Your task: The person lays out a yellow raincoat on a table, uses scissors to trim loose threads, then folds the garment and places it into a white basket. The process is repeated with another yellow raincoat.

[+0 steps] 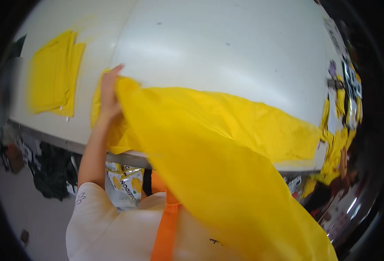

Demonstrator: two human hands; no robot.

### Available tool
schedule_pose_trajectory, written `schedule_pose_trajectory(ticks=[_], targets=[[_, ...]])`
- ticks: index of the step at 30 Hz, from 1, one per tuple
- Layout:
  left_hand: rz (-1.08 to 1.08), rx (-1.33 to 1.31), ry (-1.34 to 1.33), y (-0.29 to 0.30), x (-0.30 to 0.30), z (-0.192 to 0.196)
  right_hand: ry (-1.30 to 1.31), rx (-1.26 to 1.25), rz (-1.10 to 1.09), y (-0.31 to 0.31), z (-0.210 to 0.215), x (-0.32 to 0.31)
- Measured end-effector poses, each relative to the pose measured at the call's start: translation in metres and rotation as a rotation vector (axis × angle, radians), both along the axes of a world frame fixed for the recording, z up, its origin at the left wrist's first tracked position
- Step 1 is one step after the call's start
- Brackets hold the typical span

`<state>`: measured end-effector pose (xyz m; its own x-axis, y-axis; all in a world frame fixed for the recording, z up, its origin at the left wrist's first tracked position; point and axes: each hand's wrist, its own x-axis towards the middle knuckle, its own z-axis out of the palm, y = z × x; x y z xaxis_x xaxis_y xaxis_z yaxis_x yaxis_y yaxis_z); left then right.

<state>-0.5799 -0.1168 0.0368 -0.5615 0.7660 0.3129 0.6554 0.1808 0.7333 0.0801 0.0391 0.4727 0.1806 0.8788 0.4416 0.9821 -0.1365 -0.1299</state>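
A large yellow garment (227, 117) of smooth, thin material lies across the near part of the white table (200, 48). Its exact kind does not show. One broad panel of it rises toward me and sweeps down to the lower right, blurred by motion. At the garment's left end my left hand (109, 92) is closed on the fabric, with a fingertip sticking out above it and the other fingers partly hidden. My right hand is out of sight; the raised panel covers the area where my right arm would show.
Folded yellow pieces (55, 78) lie at the table's left. Below the near edge are printed plastic packages (124, 185) and a dark cloth heap (50, 174). More yellow garments and packages (348, 100) are stacked beyond the right edge, where another person (331, 191) is visible.
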Motion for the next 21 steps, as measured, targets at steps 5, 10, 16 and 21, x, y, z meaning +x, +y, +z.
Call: schedule_pose_trajectory(ticks=[5,10,16,21], targets=[[0.032,-0.015,-0.226,-0.002,-0.029,-0.057,0.068,0.145,-0.059,-0.066,0.018,0.008],[-0.236,-0.098,-0.396,-0.003,-0.045,-0.034,0.190,0.088,0.107,0.029,-0.020,0.012],[-0.130,-0.676,0.388,-0.001,-0.050,-0.025,0.258,-0.619,0.091,0.272,-0.289,0.029],[0.216,-0.725,0.694,0.078,0.148,0.058,0.050,-0.467,0.252,0.271,-0.353,-0.005]])
